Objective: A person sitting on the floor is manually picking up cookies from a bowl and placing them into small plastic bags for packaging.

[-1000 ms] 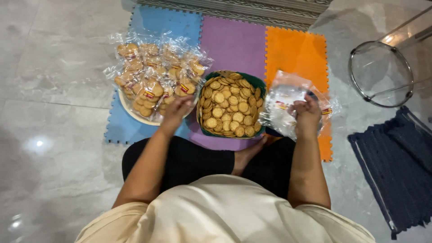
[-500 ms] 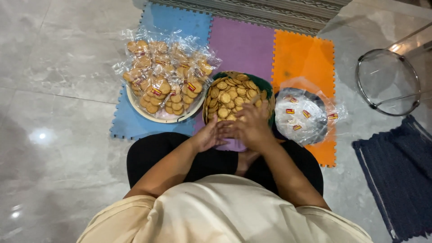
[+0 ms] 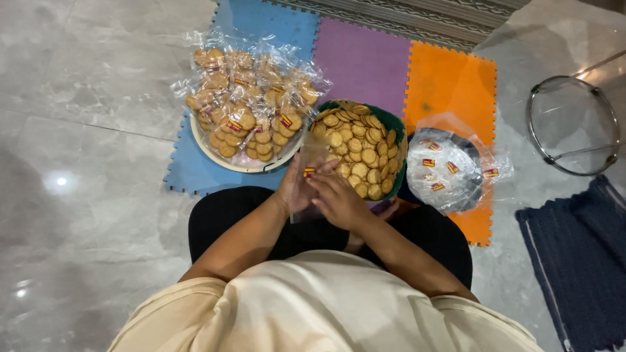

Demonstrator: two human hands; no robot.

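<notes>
I see both hands meeting low over my lap, at the near edge of the basket of biscuits (image 3: 357,148). My left hand (image 3: 295,189) and right hand (image 3: 338,201) both grasp an empty clear bag (image 3: 312,160), which stands upright, long axis pointing away from me toward the biscuits, with a small red-and-yellow label near the fingers. To the left sits a plate of filled bags (image 3: 248,114); to the right, a pile of empty bags (image 3: 450,171) with similar labels.
</notes>
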